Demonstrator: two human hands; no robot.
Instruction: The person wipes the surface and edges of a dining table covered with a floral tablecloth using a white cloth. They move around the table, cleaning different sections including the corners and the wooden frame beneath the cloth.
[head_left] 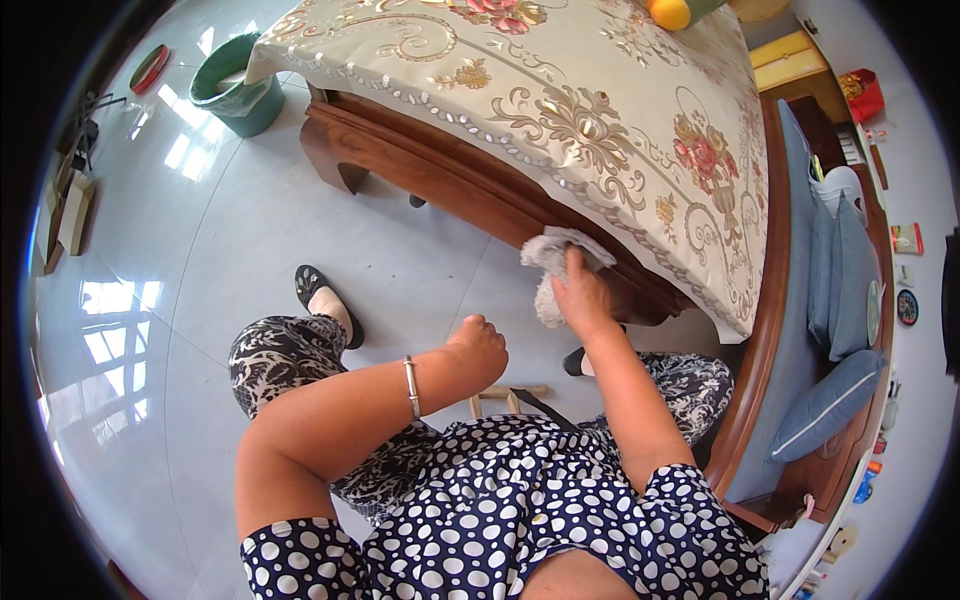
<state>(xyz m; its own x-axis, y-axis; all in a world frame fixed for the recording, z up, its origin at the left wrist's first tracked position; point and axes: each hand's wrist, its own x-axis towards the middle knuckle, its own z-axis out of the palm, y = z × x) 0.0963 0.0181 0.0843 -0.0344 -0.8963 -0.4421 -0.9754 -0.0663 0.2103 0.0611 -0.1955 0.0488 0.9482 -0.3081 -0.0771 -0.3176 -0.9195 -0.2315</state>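
A crumpled pale grey-white cloth (548, 265) is in my right hand (583, 295), pressed against the wooden side rail (430, 165) of a low table. Its folds hang below my fingers, just under the edge of the patterned tablecloth (590, 130). My left hand (477, 352) is closed in a loose fist in front of my body, apart from the table. Nothing shows in it, and a silver bangle (411, 385) circles that wrist.
A green bin (237, 90) with a liner stands by the table's far left corner. Along the right runs a wooden bench (745, 400) with blue cushions (828, 405). Part of a wooden stool (510, 397) shows beneath me. Shiny grey floor tiles (240, 215) spread to the left.
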